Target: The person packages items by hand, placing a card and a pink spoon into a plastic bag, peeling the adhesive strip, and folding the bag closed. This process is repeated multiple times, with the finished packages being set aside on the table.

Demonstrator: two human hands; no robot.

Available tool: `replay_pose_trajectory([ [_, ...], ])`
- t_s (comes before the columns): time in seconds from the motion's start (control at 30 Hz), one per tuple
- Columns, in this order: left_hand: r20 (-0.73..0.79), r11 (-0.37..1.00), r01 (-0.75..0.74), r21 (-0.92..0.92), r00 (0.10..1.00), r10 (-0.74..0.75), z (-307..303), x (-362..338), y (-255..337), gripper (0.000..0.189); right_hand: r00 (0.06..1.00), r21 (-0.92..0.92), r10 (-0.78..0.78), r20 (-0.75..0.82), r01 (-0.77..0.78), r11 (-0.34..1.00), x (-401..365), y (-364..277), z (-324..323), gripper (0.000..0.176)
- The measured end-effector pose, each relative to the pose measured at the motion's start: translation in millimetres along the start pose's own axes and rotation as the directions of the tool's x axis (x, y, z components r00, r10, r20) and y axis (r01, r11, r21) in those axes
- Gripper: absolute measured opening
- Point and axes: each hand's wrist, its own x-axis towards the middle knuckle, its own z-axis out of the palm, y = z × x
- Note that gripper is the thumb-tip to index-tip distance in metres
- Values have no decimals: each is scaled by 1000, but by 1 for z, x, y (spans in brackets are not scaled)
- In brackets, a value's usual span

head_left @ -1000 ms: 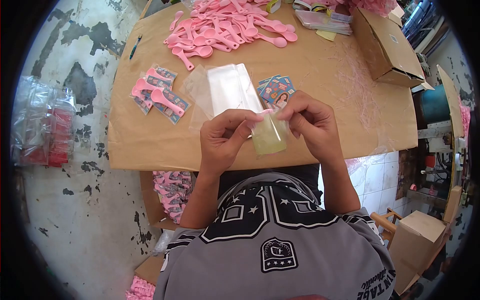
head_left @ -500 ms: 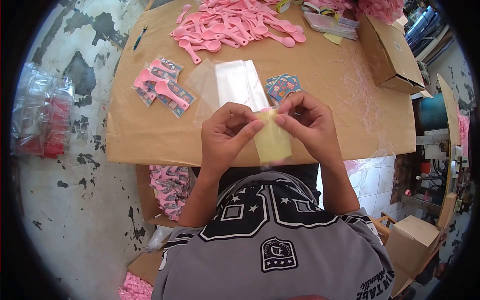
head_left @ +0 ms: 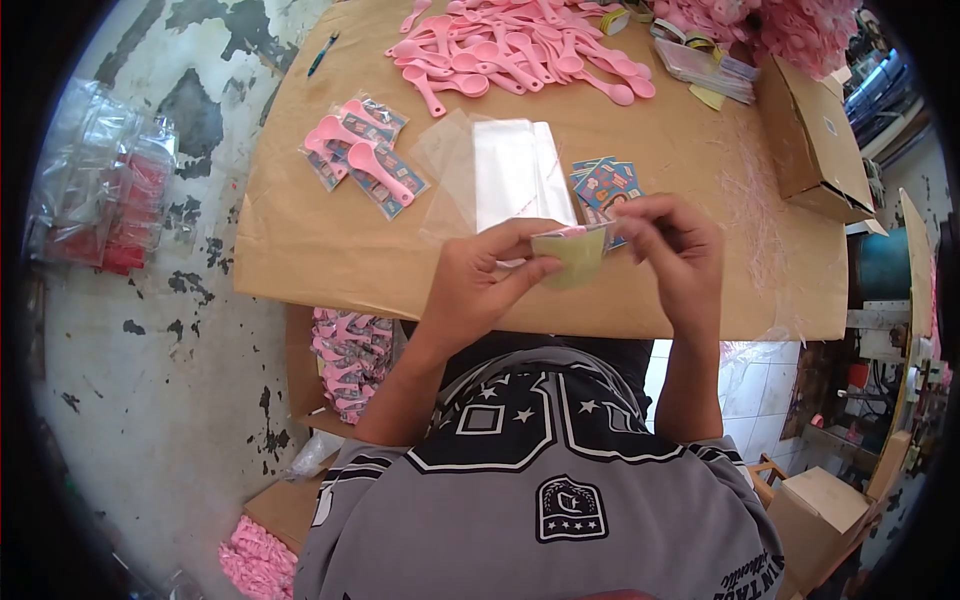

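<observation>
A small yellow-backed packet (head_left: 575, 258) with pink at its upper edge is pinched at its left side by my left hand (head_left: 485, 280). At the packet's upper right corner, my right hand (head_left: 675, 250) has thumb and forefinger pressed together. Just beyond the hands lie a stack of clear plastic bags (head_left: 515, 170) and, right of it, a few blue printed cards (head_left: 607, 185). Packed pink spoons on blue cards (head_left: 385, 180) form a small group to the left. Loose pink spoons (head_left: 500, 50) are heaped at the table's far side.
The brown-covered table (head_left: 350, 260) also bears a pen (head_left: 323, 54), a cardboard box (head_left: 812, 140) and a clear tray (head_left: 705, 68) at the right. Below its front edge stands a box of packed spoons (head_left: 352, 360). Plastic bags (head_left: 100, 190) hang at the left.
The view has shifted, so the table things appear farther right. The packet has tilted from facing me to showing its upper edge, and my hands have moved a little apart.
</observation>
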Motion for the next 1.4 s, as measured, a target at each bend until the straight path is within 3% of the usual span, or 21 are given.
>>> replay_pose_trajectory([
  [0.07, -67, 983, -73, 168, 994, 85, -18, 2, 14, 29, 978, -145, -132, -161, 109, 983, 1, 1, -10, 13],
  [0.13, -184, 795, -256, 549, 892, 414, -51, 10, 15, 28, 956, -262, -208, -209, 150, 953, -1, -2, -26, 14],
  [0.2, -236, 735, -284, 616, 823, 516, -88, 20, 27, 29, 942, -385, -254, -219, 156, 910, -4, -4, -42, 15],
  [0.27, -300, 791, -203, 578, 848, 437, -127, 24, 25, 30, 954, -497, -211, -214, 79, 864, -8, -9, -51, 17],
  [0.3, -274, 744, -151, 651, 867, 416, -140, 20, 26, 31, 958, -553, -190, -215, 41, 832, -8, -11, -55, 19],
  [0.37, -221, 626, -62, 777, 905, 364, -153, 18, 23, 33, 948, -883, -314, -56, 100, 459, -9, -1, -70, 24],
  [0.4, -217, 664, -99, 741, 900, 377, -150, 16, 18, 33, 940, -968, -338, 35, 116, 223, -10, 3, -73, 26],
  [0.47, -218, 734, -166, 659, 892, 397, -141, 10, 6, 33, 931, -957, -364, -10, 96, 274, -9, 9, -68, 29],
  [0.57, -219, 666, -7, 746, 941, 256, -95, 11, -8, 28, 948, -904, -314, -41, 99, 416, 0, 9, -45, 32],
  [0.6, -176, 632, -35, 774, 947, 268, -79, 15, -14, 27, 957, -876, -287, -47, 99, 473, 4, 8, -38, 32],
  [0.73, -66, 549, -85, 831, 966, 250, -38, 21, -30, 23, 993, -810, -88, -75, -9, 587, 17, 15, -23, 37],
  [0.8, -74, 549, -102, 829, 954, 290, -38, 23, -37, 18, 991, -736, 46, -128, -126, 665, 22, 17, -22, 39],
  [0.9, -110, 581, -110, 807, 937, 330, -39, 21, -35, 12, 975, -633, 128, -182, -215, 744, 23, 28, -29, 33],
  [1.0, -143, 591, -150, 793, 896, 420, -36, 19, -21, 8, 977, -655, -118, -180, -30, 755, 22, 40, -37, 24],
  [1.1, -155, 586, -190, 787, 859, 487, -26, 12, -7, 11, 895, -415, -203, -398, 22, 910, 20, 12, -13, 16],
  [1.2, -153, 566, -218, 795, 831, 535, -16, 5, -2, 16, 942, -284, -159, -294, 73, 956, 12, 9, -9, 17],
  [1.3, -119, 528, -246, 813, 817, 565, -4, 0, 5, 20, 992, -156, -126, -32, 119, 980, 3, 15, 6, 19],
  [1.4, 16, 468, -360, 807, 805, 593, 6, -9, 6, 23, 988, -117, 139, 59, -132, 984, 2, 2, 24, 22],
])
